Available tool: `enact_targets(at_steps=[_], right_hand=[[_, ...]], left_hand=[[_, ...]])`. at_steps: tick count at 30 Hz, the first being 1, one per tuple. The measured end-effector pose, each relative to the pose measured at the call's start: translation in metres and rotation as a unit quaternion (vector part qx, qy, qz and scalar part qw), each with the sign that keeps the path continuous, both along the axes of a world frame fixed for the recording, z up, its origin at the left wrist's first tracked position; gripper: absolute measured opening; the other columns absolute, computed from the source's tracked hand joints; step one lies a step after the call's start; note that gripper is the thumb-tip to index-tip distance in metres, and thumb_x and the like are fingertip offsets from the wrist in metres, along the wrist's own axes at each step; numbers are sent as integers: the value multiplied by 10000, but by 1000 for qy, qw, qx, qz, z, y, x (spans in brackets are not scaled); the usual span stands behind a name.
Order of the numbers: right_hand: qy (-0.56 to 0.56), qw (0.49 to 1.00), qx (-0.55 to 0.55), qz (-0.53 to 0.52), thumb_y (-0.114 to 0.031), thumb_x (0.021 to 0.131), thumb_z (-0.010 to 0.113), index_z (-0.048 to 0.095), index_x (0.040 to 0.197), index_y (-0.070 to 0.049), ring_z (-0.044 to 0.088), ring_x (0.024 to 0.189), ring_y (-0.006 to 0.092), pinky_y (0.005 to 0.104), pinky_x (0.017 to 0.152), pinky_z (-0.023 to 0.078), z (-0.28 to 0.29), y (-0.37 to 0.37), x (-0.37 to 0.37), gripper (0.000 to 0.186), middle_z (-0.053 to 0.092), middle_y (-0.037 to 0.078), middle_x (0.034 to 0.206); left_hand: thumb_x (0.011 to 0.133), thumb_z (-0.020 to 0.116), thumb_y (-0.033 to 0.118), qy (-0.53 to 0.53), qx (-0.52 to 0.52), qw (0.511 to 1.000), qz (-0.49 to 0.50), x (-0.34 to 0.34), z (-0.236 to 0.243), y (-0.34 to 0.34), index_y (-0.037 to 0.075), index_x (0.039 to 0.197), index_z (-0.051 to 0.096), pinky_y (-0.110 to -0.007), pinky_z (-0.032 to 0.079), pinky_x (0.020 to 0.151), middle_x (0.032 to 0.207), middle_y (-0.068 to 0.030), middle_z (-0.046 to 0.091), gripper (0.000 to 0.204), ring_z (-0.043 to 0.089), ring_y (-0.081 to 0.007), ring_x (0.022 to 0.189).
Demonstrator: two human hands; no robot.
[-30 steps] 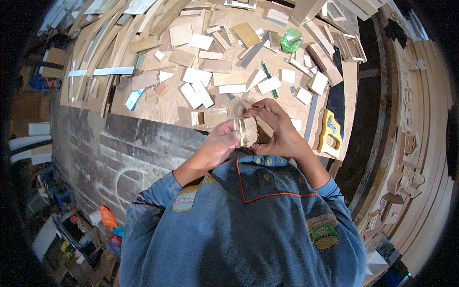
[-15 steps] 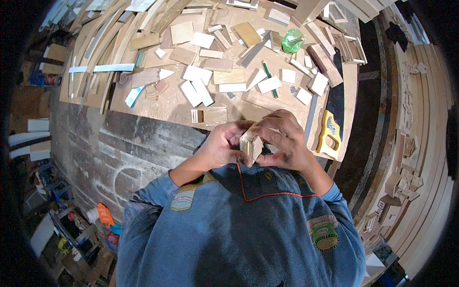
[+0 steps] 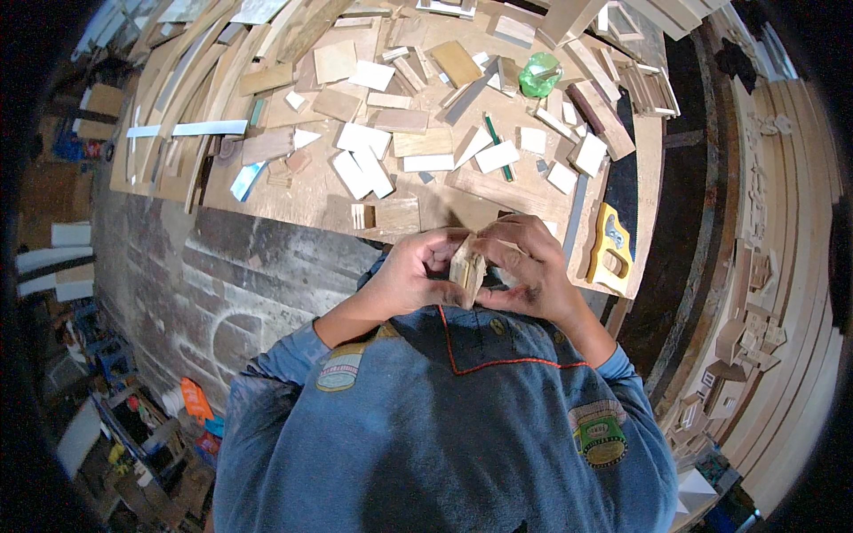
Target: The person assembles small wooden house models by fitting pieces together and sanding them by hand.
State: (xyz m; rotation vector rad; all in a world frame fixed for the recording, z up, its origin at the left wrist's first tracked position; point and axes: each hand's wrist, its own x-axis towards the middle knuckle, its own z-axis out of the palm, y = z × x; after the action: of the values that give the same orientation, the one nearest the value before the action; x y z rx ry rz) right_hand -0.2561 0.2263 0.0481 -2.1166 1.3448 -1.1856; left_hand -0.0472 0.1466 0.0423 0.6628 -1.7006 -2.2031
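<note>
Close to my chest, at the near edge of the workbench, both hands grip a small light-brown wooden piece (image 3: 467, 270). It looks like thin parts set face to face, with a narrow edge turned up toward me. My left hand (image 3: 418, 274) pinches its left side between thumb and fingers. On its right side, my right hand (image 3: 526, 269) has its fingers curled over the top and the thumb below. Fingers hide much of the piece, so its full shape does not show.
Wood offcuts and white blocks (image 3: 362, 139) lie scattered over the workbench (image 3: 306, 202). A yellow-handled saw (image 3: 611, 249) rests at its right edge, a green pencil (image 3: 499, 147) mid-bench, a green plastic bag (image 3: 540, 75) farther back. Long boards (image 3: 800, 266) are stacked at right, with small wooden house models (image 3: 721, 391) on them.
The wooden piece has turned slightly in my fingers, so its narrow edge faces me more. Both hands keep their grip, with the right hand a little lower.
</note>
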Motion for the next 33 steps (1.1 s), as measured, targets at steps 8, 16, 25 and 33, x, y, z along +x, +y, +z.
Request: enact_targets(at_steps=[8, 16, 25, 33], right_hand=[[17, 936, 169, -308, -269, 650, 776, 625, 1165, 23, 644, 887, 311, 395, 798, 523, -42, -8, -71, 611, 634, 182, 1012], [206, 894, 209, -340, -398, 688, 786, 637, 1166, 13, 654, 805, 301, 386, 720, 523, -63, -31, -85, 647, 646, 167, 928], [266, 878, 68, -391, -295, 734, 762, 635, 1178, -19, 600, 1046, 367, 430, 900, 498, -46, -48, -64, 538, 611, 193, 1161], [-102, 963, 227, 100, -264, 725, 803, 582, 1239, -7, 620, 998, 345, 382, 864, 502, -6, -42, 44, 615, 632, 183, 1102]], left_hand=[[891, 673, 380, 62, 93, 985, 129, 53, -37, 6, -34, 1319, 491, -299, 525, 884, 1159, -156, 643, 623, 649, -191, 1008], [938, 386, 654, 18, 184, 958, 217, 77, -44, 19, -62, 1213, 553, -339, 532, 769, 1088, -162, 648, 785, 641, -212, 841], [972, 348, 606, 61, 193, 888, 413, 106, -39, 14, -58, 1214, 561, -338, 512, 706, 1007, -157, 660, 738, 626, -216, 786], [770, 804, 164, 78, 29, 964, 252, 71, -32, 15, 22, 1413, 405, -371, 438, 1031, 1379, -133, 483, 770, 523, -253, 1234]])
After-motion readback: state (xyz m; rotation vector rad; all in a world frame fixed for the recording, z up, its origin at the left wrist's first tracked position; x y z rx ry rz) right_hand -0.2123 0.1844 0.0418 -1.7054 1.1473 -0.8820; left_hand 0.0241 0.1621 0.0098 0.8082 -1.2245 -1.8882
